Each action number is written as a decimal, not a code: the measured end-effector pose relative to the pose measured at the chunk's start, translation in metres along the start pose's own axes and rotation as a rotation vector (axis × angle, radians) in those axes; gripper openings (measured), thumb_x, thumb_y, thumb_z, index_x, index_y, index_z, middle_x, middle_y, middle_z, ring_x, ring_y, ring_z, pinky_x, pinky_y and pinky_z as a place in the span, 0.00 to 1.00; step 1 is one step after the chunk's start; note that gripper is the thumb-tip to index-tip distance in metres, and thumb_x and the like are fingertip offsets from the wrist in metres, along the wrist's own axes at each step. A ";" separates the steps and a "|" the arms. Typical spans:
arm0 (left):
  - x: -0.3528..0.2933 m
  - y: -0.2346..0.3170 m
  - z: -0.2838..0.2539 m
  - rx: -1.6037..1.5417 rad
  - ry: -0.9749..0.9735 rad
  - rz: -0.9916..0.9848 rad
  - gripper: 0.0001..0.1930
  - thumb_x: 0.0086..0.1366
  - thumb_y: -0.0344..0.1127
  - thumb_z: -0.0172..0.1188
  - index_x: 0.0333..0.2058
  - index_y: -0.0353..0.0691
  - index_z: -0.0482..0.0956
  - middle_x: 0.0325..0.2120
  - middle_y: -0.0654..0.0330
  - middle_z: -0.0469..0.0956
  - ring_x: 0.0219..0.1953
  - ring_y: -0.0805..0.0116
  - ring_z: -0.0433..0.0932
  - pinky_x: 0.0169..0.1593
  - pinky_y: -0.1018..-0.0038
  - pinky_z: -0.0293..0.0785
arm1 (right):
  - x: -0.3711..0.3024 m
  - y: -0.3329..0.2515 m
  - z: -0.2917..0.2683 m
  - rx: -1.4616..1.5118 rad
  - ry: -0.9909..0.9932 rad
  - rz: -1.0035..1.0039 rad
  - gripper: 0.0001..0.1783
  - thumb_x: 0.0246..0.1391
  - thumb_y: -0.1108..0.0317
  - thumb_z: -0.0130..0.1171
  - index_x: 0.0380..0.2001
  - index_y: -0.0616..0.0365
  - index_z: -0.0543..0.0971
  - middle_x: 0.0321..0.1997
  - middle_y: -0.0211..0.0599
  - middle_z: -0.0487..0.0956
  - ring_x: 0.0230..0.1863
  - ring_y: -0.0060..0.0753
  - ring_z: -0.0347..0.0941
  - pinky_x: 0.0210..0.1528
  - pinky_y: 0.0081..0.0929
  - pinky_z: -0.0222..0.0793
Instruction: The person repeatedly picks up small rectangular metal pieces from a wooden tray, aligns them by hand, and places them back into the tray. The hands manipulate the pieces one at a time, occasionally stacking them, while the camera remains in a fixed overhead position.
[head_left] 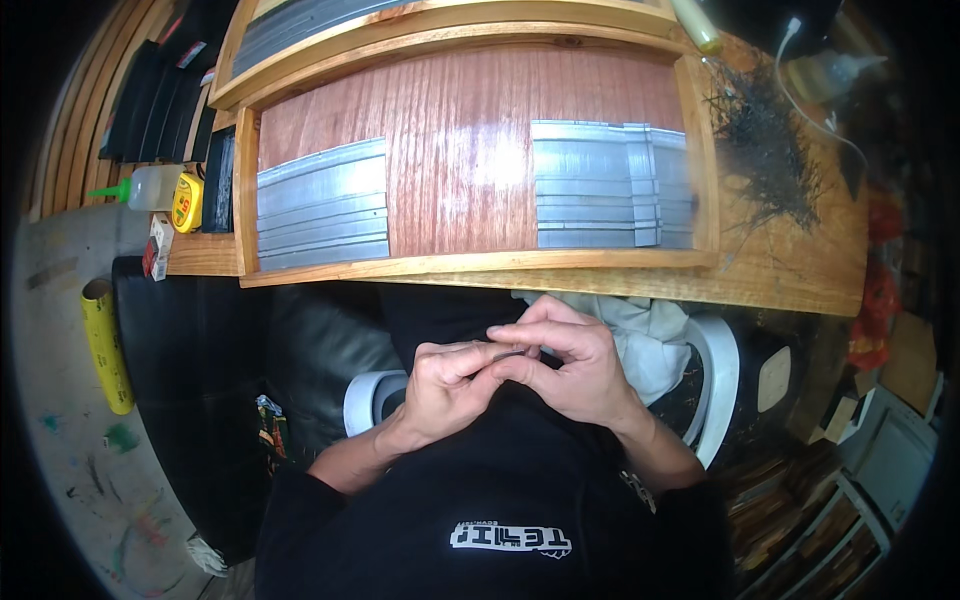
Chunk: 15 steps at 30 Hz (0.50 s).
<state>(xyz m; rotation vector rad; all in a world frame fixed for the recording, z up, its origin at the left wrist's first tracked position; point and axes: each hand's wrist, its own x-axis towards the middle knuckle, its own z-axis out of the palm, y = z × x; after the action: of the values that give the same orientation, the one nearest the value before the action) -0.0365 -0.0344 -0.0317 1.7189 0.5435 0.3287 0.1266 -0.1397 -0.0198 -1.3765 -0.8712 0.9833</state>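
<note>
Both hands are close together in front of my torso, below the near edge of the bench. My left hand (448, 385) has its fingers curled, with thumb and fingertips pressed toward the right. Opposite it, my right hand (572, 365) pinches with thumb and fingers. Between the fingertips shows a small, thin dark piece (509, 354); most of it is hidden, so its kind is unclear. Beyond the hands lies a shallow wooden tray (480, 262) holding grey metallic-looking strips in a left stack (325, 205) and a right stack (590, 185).
A second wooden-framed tray (440, 45) sits behind the first. On the bench's right are a heap of thin dark offcuts (770, 150), a bottle (830, 75) and a white cable (800, 105). At left stand a yellow tape measure (187, 203) and a green-tipped bottle (150, 188). White cloth (645, 345) lies beside a chair arm (715, 375).
</note>
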 end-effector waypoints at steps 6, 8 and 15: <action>-0.003 -0.002 0.003 0.015 0.023 0.040 0.08 0.63 0.21 0.69 0.42 0.28 0.87 0.28 0.51 0.86 0.28 0.67 0.86 0.31 0.77 0.77 | 0.000 0.008 -0.005 -0.058 -0.073 -0.069 0.09 0.52 0.77 0.74 0.38 0.60 0.90 0.33 0.32 0.80 0.32 0.24 0.77 0.32 0.22 0.72; -0.003 -0.003 0.004 -0.002 0.041 0.065 0.08 0.63 0.21 0.69 0.41 0.28 0.87 0.27 0.51 0.86 0.27 0.67 0.85 0.30 0.76 0.77 | 0.000 0.007 -0.005 -0.062 -0.075 -0.068 0.08 0.52 0.77 0.74 0.38 0.59 0.90 0.33 0.31 0.80 0.32 0.24 0.77 0.32 0.22 0.72; -0.002 -0.003 0.002 -0.012 0.004 0.050 0.08 0.63 0.21 0.69 0.41 0.29 0.87 0.27 0.51 0.86 0.27 0.67 0.85 0.30 0.76 0.77 | -0.001 0.006 -0.004 -0.064 -0.074 -0.072 0.08 0.52 0.77 0.74 0.37 0.59 0.90 0.32 0.31 0.79 0.32 0.24 0.77 0.33 0.22 0.72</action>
<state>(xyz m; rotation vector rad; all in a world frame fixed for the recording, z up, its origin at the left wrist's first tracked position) -0.0377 -0.0365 -0.0344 1.7225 0.5011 0.3709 0.1300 -0.1422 -0.0259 -1.3601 -1.0083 0.9634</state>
